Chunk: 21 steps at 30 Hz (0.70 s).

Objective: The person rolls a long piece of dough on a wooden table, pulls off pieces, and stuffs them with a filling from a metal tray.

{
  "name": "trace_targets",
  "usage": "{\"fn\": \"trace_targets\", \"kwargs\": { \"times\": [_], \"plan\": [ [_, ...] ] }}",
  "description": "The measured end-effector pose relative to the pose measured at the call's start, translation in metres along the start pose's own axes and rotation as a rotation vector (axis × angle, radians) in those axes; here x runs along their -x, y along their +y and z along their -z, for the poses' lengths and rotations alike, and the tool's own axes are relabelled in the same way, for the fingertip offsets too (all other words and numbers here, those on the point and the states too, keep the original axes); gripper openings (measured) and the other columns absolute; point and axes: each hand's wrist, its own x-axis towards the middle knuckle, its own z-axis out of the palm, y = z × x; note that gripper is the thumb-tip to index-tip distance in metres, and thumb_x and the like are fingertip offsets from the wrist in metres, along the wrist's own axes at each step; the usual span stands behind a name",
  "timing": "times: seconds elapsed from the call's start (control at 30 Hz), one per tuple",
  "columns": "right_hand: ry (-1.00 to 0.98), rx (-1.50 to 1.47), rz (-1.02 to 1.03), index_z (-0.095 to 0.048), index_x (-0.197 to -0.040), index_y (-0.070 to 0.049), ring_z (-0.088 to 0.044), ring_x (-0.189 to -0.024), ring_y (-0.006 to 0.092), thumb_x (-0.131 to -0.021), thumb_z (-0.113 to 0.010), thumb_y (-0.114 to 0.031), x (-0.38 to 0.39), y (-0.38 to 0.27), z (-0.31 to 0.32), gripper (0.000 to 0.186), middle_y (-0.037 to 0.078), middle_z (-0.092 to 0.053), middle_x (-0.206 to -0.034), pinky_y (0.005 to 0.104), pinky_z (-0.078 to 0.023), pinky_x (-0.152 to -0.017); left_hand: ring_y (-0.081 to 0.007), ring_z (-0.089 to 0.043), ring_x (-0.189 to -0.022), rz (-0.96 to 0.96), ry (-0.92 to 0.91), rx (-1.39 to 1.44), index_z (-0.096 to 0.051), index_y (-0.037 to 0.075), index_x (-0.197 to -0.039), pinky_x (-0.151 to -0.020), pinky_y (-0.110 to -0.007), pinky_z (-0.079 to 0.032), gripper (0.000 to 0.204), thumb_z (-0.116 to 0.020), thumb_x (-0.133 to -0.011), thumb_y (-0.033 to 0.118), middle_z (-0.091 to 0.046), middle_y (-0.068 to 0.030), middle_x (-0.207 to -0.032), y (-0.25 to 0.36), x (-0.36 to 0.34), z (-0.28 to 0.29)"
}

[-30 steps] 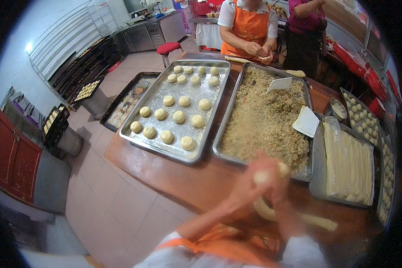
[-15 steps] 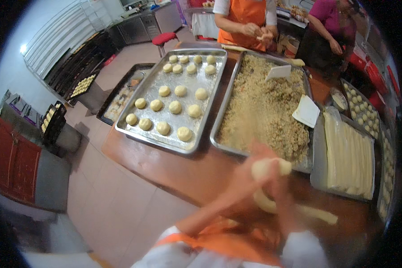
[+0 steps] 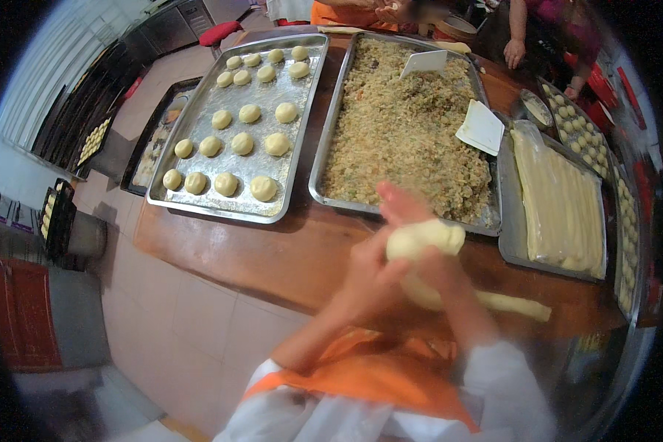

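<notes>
My left hand (image 3: 379,261) and my right hand (image 3: 436,274) are together over the near edge of the table, both closed around a pale yellow piece of dough (image 3: 424,237). Fingers of the left hand stick out past it toward the filling tray, blurred. Below the hands a dough rope (image 3: 519,303) lies on the wooden table, partly hidden by my right forearm. Just beyond sits a metal tray (image 3: 318,188) heaped with crumbly, light brown filling (image 3: 412,132). Two white scrapers (image 3: 424,63) (image 3: 482,127) rest in it.
To the left, a metal tray (image 3: 291,173) carries rows of round dough balls. On the right, a tray (image 3: 519,254) holds dough ropes under clear plastic (image 3: 556,202), beside more trays of balls (image 3: 582,132). Across the table, co-workers' hands (image 3: 514,53) show. A red stool (image 3: 219,33) stands farther back.
The view has shifted, so the trays sit higher and farther left. My hands remain together on the dough piece, with the left hand's fingers now seen more clearly.
</notes>
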Motion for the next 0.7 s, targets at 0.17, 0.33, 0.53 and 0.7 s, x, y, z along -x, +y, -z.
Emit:
{"fn": "trace_targets", "kwargs": {
  "times": [0.17,0.33,0.53,0.7],
  "plan": [
    [-0.057,-0.239,-0.184,-0.053,-0.107,0.000,-0.039,-0.117,0.0235,-0.085,-0.044,-0.046,0.006,0.020,0.016,0.053,0.015,-0.050,-0.117,0.0366,-0.011,-0.106,-0.0211,-0.057,-0.091,-0.264,0.110,-0.129,-0.052,0.001,-0.109,-0.078,-0.031,-0.045,0.043,-0.064,-0.073,0.022,-0.059,-0.0118,-0.100,-0.010,0.000,-0.001],
    [0.162,-0.312,-0.143,-0.054,-0.098,-0.001,-0.047,-0.109,0.0229,-0.088,-0.038,-0.039,0.001,0.012,-0.012,0.042,0.014,-0.057,-0.102,0.0380,-0.016,-0.105,-0.0224,-0.057,-0.092,0.008,0.000,-0.060,-0.053,0.003,-0.108,-0.078,-0.032,-0.044,0.040,-0.058,-0.077,0.027,-0.059,-0.0134,-0.100,-0.011,0.003,0.007],
    [-0.017,0.018,-0.192,-0.051,-0.110,-0.001,-0.043,-0.114,0.0239,-0.086,-0.040,-0.041,0.008,0.006,0.006,0.049,0.012,-0.051,-0.116,0.0375,-0.018,-0.104,-0.0224,-0.058,-0.083,-0.078,0.132,-0.075,-0.055,0.003,-0.096,-0.071,-0.032,-0.045,0.027,-0.050,-0.082,0.025,-0.059,-0.0126,-0.086,-0.022,0.002,-0.001],
    [0.033,0.155,-0.051,-0.050,-0.113,-0.001,-0.045,-0.110,0.0238,-0.086,-0.041,-0.040,0.008,0.006,0.002,0.048,0.011,-0.051,-0.116,0.0367,-0.021,-0.103,-0.0242,-0.058,-0.083,-0.056,0.110,-0.172,-0.055,0.004,-0.093,-0.070,-0.033,-0.045,0.025,-0.048,-0.083,0.025,-0.059,-0.0133,-0.086,-0.020,0.003,-0.002]
  ]
}}
